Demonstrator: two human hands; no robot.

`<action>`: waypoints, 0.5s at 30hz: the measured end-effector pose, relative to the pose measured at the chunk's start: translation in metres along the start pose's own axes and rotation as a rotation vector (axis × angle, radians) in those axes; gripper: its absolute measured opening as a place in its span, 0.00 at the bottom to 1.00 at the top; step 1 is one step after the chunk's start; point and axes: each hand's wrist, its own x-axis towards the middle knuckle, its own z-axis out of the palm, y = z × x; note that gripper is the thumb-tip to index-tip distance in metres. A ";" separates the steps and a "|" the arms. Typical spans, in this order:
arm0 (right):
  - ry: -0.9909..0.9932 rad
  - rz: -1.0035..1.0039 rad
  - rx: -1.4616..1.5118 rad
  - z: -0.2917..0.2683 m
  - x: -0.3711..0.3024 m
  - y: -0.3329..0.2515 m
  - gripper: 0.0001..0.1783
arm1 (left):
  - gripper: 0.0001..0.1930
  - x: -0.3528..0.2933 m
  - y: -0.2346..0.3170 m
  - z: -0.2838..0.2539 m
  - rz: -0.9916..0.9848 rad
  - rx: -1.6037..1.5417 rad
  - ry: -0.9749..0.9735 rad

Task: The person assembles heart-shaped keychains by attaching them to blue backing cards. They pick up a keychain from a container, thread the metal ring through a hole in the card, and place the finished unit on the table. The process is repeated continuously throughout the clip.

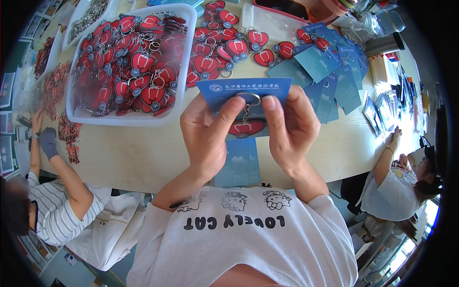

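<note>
Held up in front of my chest is a blue backing card (275, 86), gripped at both sides. My left hand (208, 129) is closed on its left side, the thumb pressing the metal ring of a keychain. On the opposite side my right hand (294, 129) is closed too, its thumb at the ring's right end. From the ring a short chain hangs down over the card to a red heart- or apple-shaped keychain (246, 128). Fingers behind the card are partly hidden. Below on the table edge lie blue cards (236, 165).
A white plastic bin (179, 91) full of red keychains stands at left, with more keychains (206, 64) beside it. Blue cards (318, 64), some with rings, spread at right. A metal flask (384, 44) lies behind them. Co-workers sit left (67, 205) and right (392, 191).
</note>
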 end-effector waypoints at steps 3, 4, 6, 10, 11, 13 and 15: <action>-0.021 -0.119 0.042 0.000 0.002 0.005 0.11 | 0.09 -0.001 0.000 0.002 0.040 0.058 0.015; -0.014 -0.117 -0.017 0.003 0.003 0.006 0.10 | 0.09 -0.001 -0.002 0.003 0.038 0.061 0.025; -0.017 0.016 0.024 0.001 0.002 0.002 0.09 | 0.10 -0.002 -0.002 0.003 0.022 0.054 0.033; -0.032 0.154 0.122 0.002 0.006 -0.004 0.08 | 0.10 -0.001 -0.001 0.000 -0.058 0.006 0.014; -0.033 0.173 0.155 0.001 0.006 -0.006 0.08 | 0.10 -0.001 -0.001 -0.001 -0.081 -0.006 0.007; -0.036 0.212 0.222 0.001 0.005 -0.008 0.07 | 0.10 -0.001 0.000 -0.003 -0.079 0.018 -0.018; -0.060 0.231 0.255 -0.001 0.005 -0.006 0.07 | 0.10 0.000 0.000 -0.003 -0.085 0.029 -0.034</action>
